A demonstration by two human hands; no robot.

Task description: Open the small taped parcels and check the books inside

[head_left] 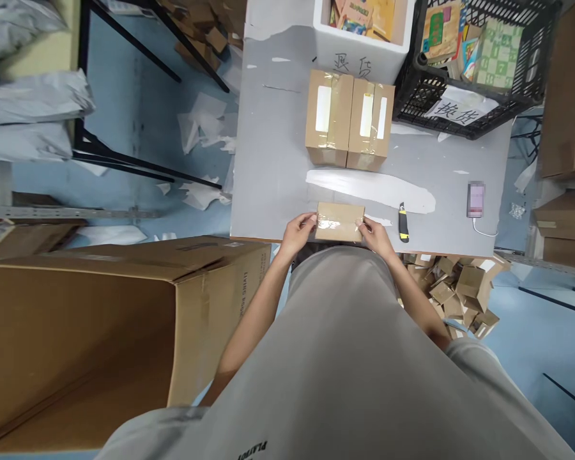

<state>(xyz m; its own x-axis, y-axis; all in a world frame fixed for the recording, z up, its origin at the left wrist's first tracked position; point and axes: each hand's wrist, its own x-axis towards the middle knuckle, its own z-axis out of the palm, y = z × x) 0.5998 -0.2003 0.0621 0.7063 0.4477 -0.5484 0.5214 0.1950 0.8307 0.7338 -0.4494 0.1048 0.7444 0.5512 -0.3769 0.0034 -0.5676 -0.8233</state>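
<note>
A small brown cardboard box [341, 220] with clear tape across it is at the near edge of the grey table, close to my body. My left hand [298, 231] grips its left end, and my right hand [375, 234] grips the right end, fingers closed on the sides. Just right of my right hand lies a black and yellow box cutter [403, 223]. Farther back, two taped cardboard boxes [329, 118] with white labels stand side by side.
Behind the boxes are a white bin [364, 57] and a black plastic crate [467, 115], both holding books. A phone [476, 199] on a cable lies at the table's right. A large open carton [186, 319] stands on the left; discarded boxes [460, 291] pile up below right.
</note>
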